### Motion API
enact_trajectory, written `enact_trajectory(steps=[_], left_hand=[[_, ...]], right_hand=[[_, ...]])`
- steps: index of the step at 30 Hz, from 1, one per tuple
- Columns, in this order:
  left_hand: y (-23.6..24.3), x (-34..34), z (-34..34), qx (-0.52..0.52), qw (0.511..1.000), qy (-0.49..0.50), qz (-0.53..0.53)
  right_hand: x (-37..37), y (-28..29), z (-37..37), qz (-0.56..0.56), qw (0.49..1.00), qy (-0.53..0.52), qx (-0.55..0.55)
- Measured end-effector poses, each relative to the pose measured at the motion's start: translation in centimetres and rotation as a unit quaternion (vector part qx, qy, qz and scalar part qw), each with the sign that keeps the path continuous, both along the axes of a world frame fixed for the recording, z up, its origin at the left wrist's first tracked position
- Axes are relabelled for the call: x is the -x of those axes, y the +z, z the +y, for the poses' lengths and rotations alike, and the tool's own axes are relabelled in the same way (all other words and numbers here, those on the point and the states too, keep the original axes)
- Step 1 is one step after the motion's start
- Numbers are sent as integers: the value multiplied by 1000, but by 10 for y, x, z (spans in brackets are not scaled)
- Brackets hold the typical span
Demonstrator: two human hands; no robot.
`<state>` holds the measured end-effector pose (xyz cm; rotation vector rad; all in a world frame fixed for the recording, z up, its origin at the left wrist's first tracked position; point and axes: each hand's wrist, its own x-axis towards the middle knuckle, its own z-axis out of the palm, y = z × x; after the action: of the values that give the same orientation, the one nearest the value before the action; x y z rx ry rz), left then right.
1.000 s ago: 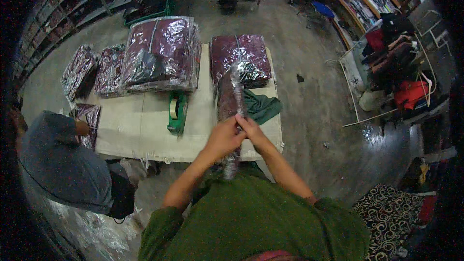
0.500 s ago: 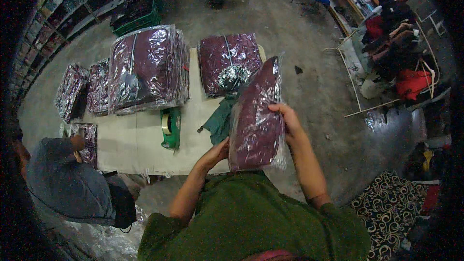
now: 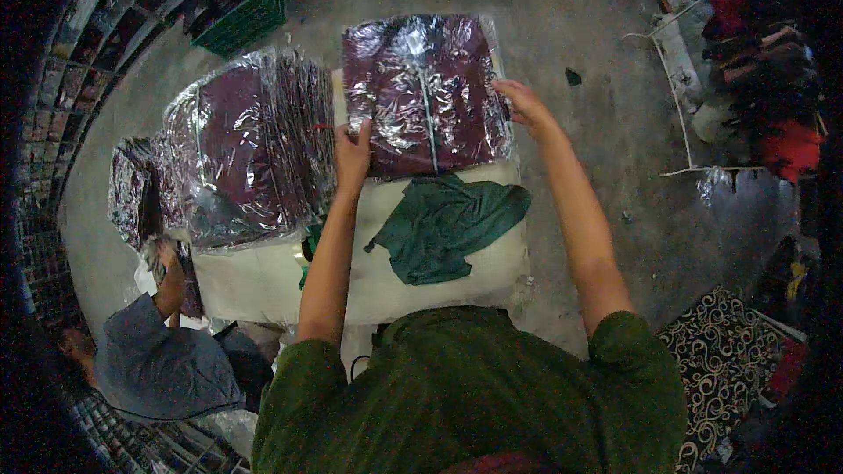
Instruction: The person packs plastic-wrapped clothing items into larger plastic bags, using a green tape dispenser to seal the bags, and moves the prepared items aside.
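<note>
Two hands, left hand (image 3: 353, 156) and right hand (image 3: 527, 111), grasp opposite edges of the flat, maroon, plastic-wrapped package (image 3: 448, 92) between them, apparently settling it; letting go calls for evenness.

I see the packet (image 3: 399, 101) lying flat, maroon cloth in clear, glossy, wrinkled plastic, a pale line running down its middle. It sits nearly square over the far right corner of the table (image 3: 246, 285).
</note>
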<state>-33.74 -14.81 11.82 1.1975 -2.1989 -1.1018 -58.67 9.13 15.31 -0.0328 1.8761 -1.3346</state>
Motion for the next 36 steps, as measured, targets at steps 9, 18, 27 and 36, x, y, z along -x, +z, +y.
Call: enact_trajectory(steps=[9, 18, 27, 36], left_hand=[[6, 16, 17, 75, 991, 55, 96], [-48, -2, 32, 64, 998, 13, 5], [-59, -22, 18, 77, 996, 32, -25], [109, -150, 29, 388, 919, -13, -73]], right_hand=[[1, -18, -45, 349, 935, -22, 62], [-21, -75, -26, 344, 937, -54, 0], [-62, -68, -38, 589, 797, -55, -119], [-321, -79, 62, 513, 796, 300, -115]])
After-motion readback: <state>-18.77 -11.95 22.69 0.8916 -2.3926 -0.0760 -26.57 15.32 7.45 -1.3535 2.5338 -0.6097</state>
